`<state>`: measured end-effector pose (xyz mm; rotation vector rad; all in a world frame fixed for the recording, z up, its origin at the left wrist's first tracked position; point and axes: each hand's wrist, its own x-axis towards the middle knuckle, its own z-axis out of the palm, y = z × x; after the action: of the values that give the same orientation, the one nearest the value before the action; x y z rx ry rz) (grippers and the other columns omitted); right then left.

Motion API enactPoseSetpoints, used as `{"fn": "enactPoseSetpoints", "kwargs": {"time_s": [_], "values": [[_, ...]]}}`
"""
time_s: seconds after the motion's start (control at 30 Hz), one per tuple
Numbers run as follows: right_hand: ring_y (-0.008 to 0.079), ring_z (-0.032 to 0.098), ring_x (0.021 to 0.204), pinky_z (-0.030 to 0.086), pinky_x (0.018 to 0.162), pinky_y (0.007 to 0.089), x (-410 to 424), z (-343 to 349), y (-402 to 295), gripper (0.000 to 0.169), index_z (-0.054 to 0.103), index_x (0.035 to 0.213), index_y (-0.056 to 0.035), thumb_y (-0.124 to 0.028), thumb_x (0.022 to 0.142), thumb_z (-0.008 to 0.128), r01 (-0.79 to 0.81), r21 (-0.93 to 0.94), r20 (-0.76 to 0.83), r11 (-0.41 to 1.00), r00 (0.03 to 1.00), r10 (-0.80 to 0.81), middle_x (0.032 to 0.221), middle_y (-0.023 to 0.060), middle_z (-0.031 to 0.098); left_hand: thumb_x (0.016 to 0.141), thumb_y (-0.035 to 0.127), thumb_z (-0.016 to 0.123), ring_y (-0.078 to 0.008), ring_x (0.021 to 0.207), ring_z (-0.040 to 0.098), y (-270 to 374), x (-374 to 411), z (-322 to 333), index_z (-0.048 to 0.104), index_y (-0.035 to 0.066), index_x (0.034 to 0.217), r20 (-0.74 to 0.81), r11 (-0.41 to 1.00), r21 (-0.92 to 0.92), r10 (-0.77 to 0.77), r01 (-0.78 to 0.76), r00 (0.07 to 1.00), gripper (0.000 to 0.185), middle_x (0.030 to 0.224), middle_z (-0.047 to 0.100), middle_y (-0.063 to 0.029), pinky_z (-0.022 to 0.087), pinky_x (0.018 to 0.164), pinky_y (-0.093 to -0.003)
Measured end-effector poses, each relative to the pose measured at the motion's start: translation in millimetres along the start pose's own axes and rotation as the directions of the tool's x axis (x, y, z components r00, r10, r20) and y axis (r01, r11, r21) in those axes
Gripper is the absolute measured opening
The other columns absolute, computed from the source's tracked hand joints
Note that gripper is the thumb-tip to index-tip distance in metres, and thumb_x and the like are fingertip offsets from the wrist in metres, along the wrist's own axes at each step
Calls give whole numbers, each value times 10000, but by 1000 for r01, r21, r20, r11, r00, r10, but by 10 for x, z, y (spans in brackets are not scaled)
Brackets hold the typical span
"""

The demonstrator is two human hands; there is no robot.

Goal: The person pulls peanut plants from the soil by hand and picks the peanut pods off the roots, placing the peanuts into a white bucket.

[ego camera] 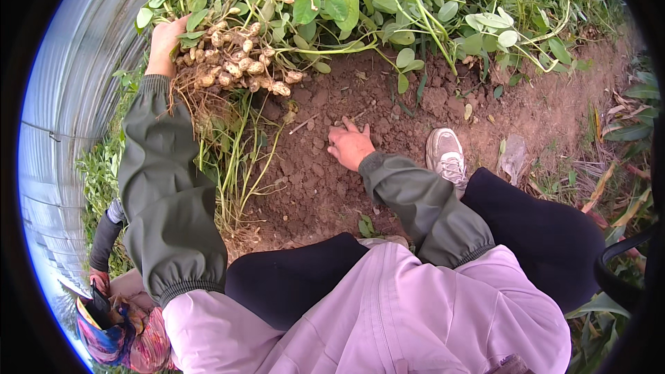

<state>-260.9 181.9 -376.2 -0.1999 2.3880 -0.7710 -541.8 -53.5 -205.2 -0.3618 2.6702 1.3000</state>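
My left hand (167,44) grips an uprooted peanut plant at its stems, at the upper left. Below and right of the fist hangs the plant's cluster of soil-specked peanut pods (236,65), with thin roots trailing down. Leaves hide part of the fingers. My right hand (352,143) is low over the loose reddish-brown soil (311,176), fingers spread and pointing down, with nothing visible in it. Its fingertips seem to touch the dirt. A short dry stem (304,123) lies on the soil left of that hand.
Leafy peanut plants (353,5) spread across the top. More pulled stems (234,161) lie beside my left forearm. My shoe (446,156) stands on the soil at right. Another person (124,327) is at lower left, near plastic sheeting (78,88). Long-leaved plants (639,109) edge the right.
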Motion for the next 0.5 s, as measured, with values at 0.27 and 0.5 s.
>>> {"fn": "enactPoseSetpoints", "kwargs": {"time_s": [0.27,0.5], "values": [[368,558,806,441,716,403,-222,-289,170,119,546,838,-54,-109,739,508,-359,475,-307,803,788,534,794,191,592,634,388,681,-259,759,601,-187,-143,92,590,-135,810,-100,987,163,20,-4,995,559,822,615,-214,438,701,-319],[315,582,829,460,724,389,350,-519,928,206,628,925,-136,-228,766,533,-350,76,-402,934,846,350,863,139,616,665,275,670,-206,699,606,-182,-900,191,637,-32,832,-96,996,-93,-26,17,995,351,762,636,-145,446,670,-302]]}}
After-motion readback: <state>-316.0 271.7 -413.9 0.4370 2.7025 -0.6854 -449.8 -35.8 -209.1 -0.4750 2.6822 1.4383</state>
